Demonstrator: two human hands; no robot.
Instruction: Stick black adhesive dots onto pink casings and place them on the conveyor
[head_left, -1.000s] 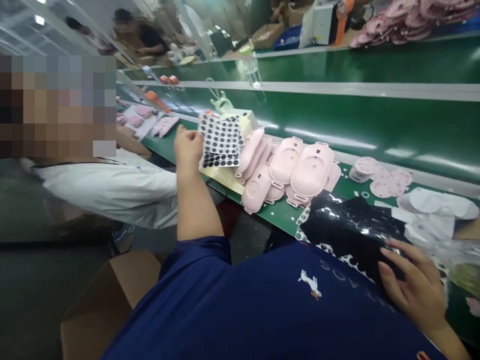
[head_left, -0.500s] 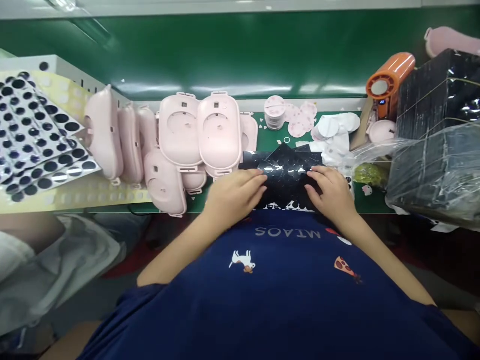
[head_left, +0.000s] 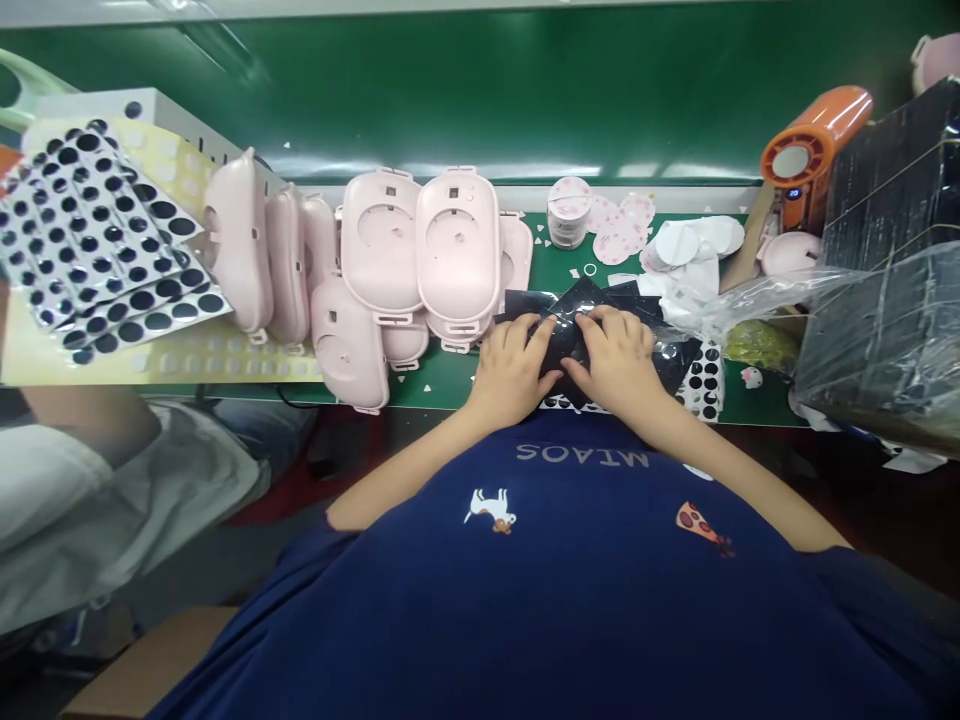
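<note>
Head view: my hands have drawn in from either side and now nearly meet over the middle of the black sheet. My left hand and right hand are both bent downward, with the fingertips pressed on the glossy surface and pinching it up into a ridge between them. The sheet now sits bunched under my palms on the green belt, just right of the pink shells, with a strip of black dots showing past my right hand. Beyond it lie a plastic bag and white pads. Far to the left, a larger dot sheet rests on yellow backing, and a co-worker's white sleeve hangs below it.
</note>
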